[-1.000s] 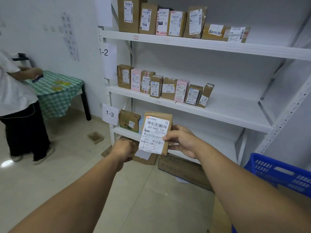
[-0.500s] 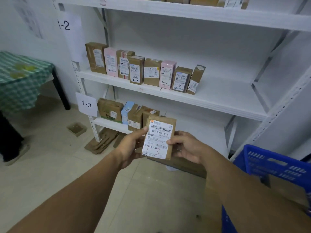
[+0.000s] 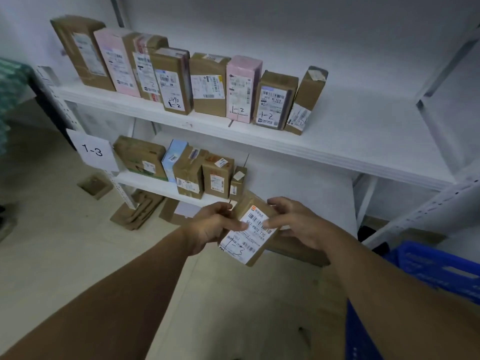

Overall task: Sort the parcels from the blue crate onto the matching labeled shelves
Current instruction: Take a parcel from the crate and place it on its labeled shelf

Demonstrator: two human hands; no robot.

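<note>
**Room / background**

Plain white wall (image 3: 311,29) behind. The floor (image 3: 52,255) is pale glossy tile. A white metal shelf rack (image 3: 363,133) with perforated uprights stands against the wall. At far left, blurred, is a table (image 3: 11,84) under a green checked cloth. Flattened cardboard (image 3: 135,211) lies on the floor under the rack's lowest board, with a small shallow open box (image 3: 94,185) just left of it. Light is dim and even.

Matt brown cardboard parcel (image 3: 249,233) with white paper label, blue plastic crate (image 3: 426,266), white painted metal shelves (image 3: 337,149)
</note>
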